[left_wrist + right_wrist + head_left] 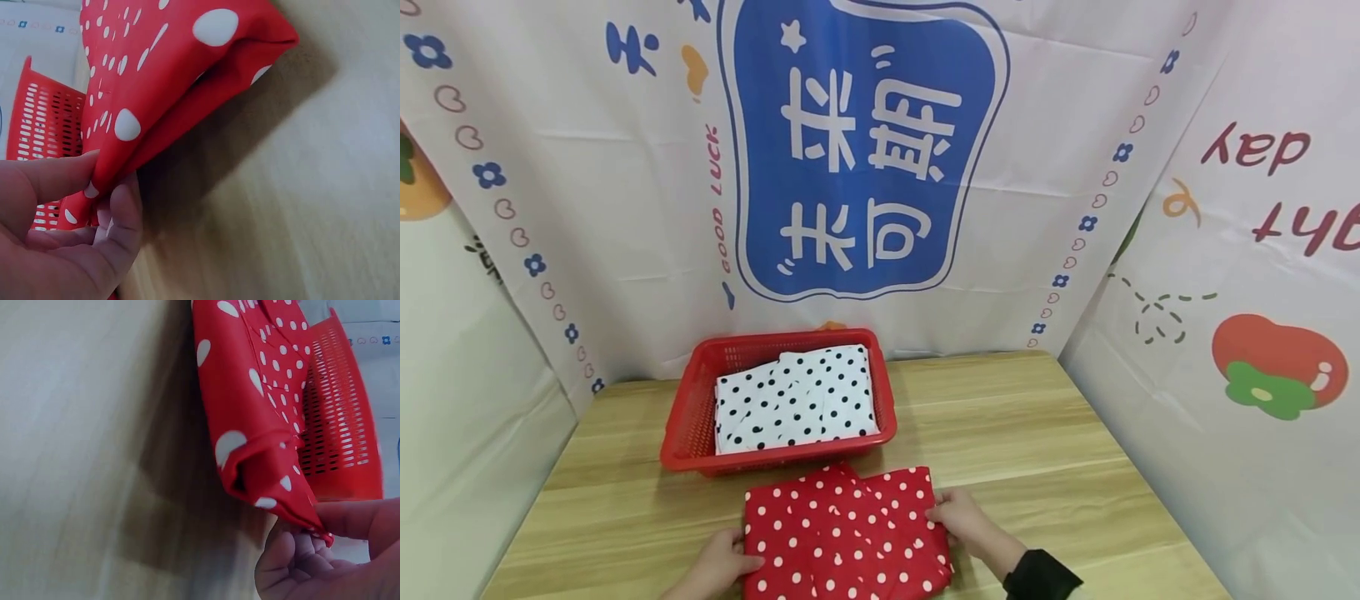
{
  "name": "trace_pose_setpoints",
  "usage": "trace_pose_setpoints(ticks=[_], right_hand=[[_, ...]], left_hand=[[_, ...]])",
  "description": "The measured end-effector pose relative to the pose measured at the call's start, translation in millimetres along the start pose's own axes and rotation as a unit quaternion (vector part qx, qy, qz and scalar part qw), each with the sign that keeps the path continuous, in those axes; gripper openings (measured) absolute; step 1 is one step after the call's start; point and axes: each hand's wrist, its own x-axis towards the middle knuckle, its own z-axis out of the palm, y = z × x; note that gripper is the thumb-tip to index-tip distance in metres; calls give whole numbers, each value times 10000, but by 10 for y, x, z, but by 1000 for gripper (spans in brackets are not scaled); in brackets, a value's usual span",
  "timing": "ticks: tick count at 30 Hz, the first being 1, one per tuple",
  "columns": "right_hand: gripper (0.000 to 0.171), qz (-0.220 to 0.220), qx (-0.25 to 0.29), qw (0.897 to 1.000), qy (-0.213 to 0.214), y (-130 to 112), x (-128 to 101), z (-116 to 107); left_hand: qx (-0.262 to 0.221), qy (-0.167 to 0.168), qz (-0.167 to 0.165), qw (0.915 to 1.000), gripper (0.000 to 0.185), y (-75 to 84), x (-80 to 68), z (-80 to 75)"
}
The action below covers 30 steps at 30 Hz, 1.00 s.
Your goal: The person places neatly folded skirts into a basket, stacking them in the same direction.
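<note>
A folded red garment with white polka dots (842,537) is held between both hands at the front of the table. My left hand (718,562) pinches its left edge, thumb on top and fingers beneath, as the left wrist view shows with the hand (69,225) close up. On the opposite edge my right hand (966,521) pinches the cloth; the right wrist view has that hand (331,550) gripping a corner. The garment's near edge looks lifted off the wood, with a shadow under it. Just behind it stands a red plastic basket (681,425) containing a folded white cloth with black dots (797,400).
The wood-grain table (1000,417) extends to both sides of the basket. Printed white curtains (647,208) hang behind the table and along its left and right sides.
</note>
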Motion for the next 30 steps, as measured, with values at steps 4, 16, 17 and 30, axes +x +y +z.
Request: trace_pose_setpoints(ticks=[4, 16, 17, 30], right_hand=[[14, -230, -121, 9996, -147, -92, -112, -73], [9, -512, 5, 9979, -405, -307, -365, -191], [8, -539, -2, 9976, -430, -320, -374, -199], [13, -970, -97, 9932, -630, -577, -579, -361]], left_hand=[[-152, -56, -14, 9999, 44, 47, -119, -76], [-223, -41, 208, 9995, 50, 198, -394, -261], [-190, -62, 284, 9994, 50, 208, -411, -270], [-262, -268, 441, 9983, 61, 466, -662, -438]])
